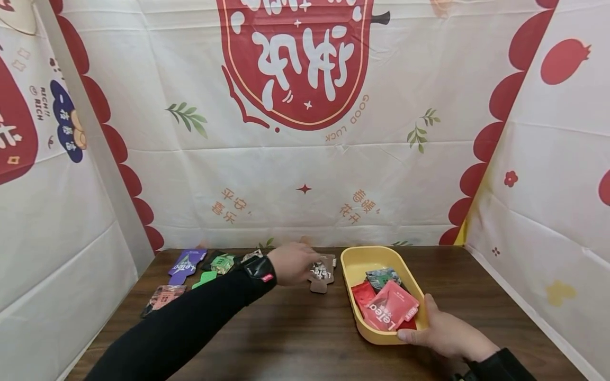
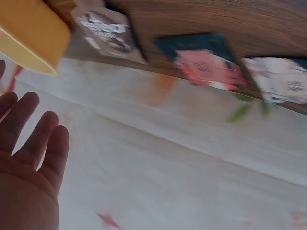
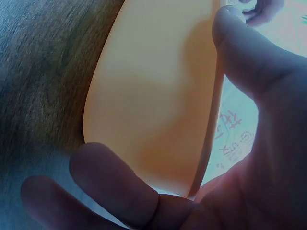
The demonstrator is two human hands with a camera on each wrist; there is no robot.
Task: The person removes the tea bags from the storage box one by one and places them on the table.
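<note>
Right hand (image 1: 445, 330) grips yellow tray (image 1: 355, 264); left hand (image 1: 292, 263) over brown packet (image 1: 321, 272).

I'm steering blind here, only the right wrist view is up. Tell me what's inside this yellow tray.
Observer: The yellow tray holds a pink-red Leteo packet, with a dark greenish packet behind it.
Operator: Report the other hand.
Observer: The left hand is over a brown packet left of the tray; the left wrist view shows its fingers straight, holding nothing.
Operator: List what remains on the table.
Observer: Purple packet, green ones and a pinkish one lie farther left.
</note>
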